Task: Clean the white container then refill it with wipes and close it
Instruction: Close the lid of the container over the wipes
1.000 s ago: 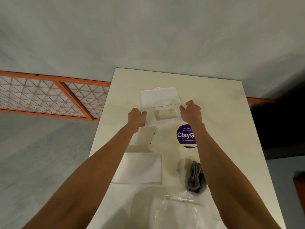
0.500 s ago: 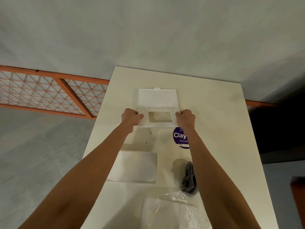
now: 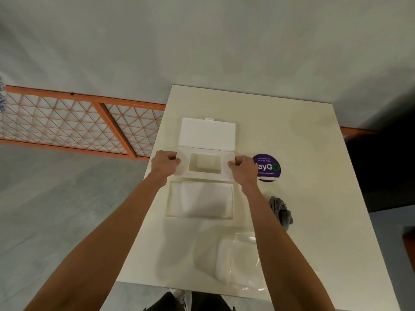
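With left hand (image 3: 165, 163) and right hand (image 3: 243, 168) pinching the ends of the white plastic container top (image 3: 184, 167), lower it squarely onto the wipe-filled white base (image 3: 202, 202) just nearer on the cream surface (image 3: 292, 135).

Lid (image 3: 203, 177) (flap (image 3: 207, 133) open) beyond base (image 3: 168, 202)

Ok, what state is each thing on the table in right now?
Cover: off the box, held at both ends.
Flap: open.
Box: uncovered, wipes inside.
Left hand: grips the cover's left end.
Right hand: grips the cover's right end.
Cloth: crumpled, lying untouched.
Plastic bag: lying loose, untouched.
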`<state>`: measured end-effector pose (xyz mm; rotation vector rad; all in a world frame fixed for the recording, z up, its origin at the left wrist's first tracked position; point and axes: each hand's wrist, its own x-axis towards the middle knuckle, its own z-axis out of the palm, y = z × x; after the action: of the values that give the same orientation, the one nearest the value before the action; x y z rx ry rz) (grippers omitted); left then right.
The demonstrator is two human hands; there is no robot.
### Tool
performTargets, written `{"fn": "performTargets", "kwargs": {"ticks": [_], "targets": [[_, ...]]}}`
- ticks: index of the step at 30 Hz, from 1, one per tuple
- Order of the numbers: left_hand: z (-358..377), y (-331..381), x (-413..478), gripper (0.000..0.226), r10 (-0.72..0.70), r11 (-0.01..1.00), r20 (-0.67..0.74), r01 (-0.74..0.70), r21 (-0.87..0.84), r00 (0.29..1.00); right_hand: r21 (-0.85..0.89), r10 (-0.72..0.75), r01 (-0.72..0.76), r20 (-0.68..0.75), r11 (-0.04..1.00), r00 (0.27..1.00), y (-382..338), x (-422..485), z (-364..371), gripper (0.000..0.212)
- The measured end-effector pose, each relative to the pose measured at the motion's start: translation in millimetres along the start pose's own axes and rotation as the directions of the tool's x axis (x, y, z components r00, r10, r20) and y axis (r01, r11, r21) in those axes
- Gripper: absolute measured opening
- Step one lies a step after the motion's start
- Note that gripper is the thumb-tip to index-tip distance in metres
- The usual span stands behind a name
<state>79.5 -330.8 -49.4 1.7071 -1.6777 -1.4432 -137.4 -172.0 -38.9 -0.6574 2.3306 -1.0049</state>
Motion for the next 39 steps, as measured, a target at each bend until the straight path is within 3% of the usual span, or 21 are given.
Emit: {"fn": "performTargets", "kwargs": {"ticks": [12, 19, 21, 23, 26, 31, 36, 39], "targets": [[-7.9, -33.8, -7.0, 0.021, 0.052, 0.989, -0.016, -0.05, 0.139, 0.998, -0.163, -0.022, 0.024, 0.009, 0.986, 1.0, 0.8, -8.4, 29.4, 0.015], [-5.9, -33.7, -14.4, 0.022, 0.113, 0.979, -0.039, -0.105, 0.175, 0.993, -0.192, 0.023, -0.019, 0.019, 0.981, 1.0, 4.9, -4.5, 27.5, 0.023], [-11.0, -29.1, -22.3, 0.028, 0.175, 0.964, -0.029, -0.165, 0.209, 0.984, -0.233, -0.022, 0.024, 0.011, 0.972, 1.0, 3.2, -14.0, 21.6, 0.03], [-17.9, -22.7, -40.4, 0.035, 0.345, 0.904, -0.009, -0.33, 0.272, 0.939, -0.225, -0.139, 0.127, -0.037, 0.966, 0.99, 0.9, -32.5, 11.6, 0.032], [-29.9, -21.0, -84.0, 0.024, 0.555, 0.788, 0.121, -0.567, 0.239, 0.823, -0.154, -0.349, 0.338, -0.049, 0.928, 0.936, 3.4, -74.8, -1.3, 0.023], [-34.8, -49.9, -127.3, 0.031, 0.581, 0.651, 0.366, -0.685, 0.327, 0.727, -0.221, -0.452, 0.487, 0.192, 0.845, 0.871, 18.8, -127.9, -12.6, 0.031], [-24.7, -61.6, -127.3, 0.05, 0.555, 0.562, 0.432, -0.703, 0.436, 0.711, -0.362, -0.42, 0.529, 0.339, 0.768, 0.842, 27.8, -136.2, -8.1, 0.058], [-20.2, -60.0, -124.1, 0.048, 0.545, 0.514, 0.446, -0.703, 0.492, 0.71, -0.398, -0.425, 0.55, 0.362, 0.735, 0.83, 27.5, -134.5, -6.7, 0.06]]}}
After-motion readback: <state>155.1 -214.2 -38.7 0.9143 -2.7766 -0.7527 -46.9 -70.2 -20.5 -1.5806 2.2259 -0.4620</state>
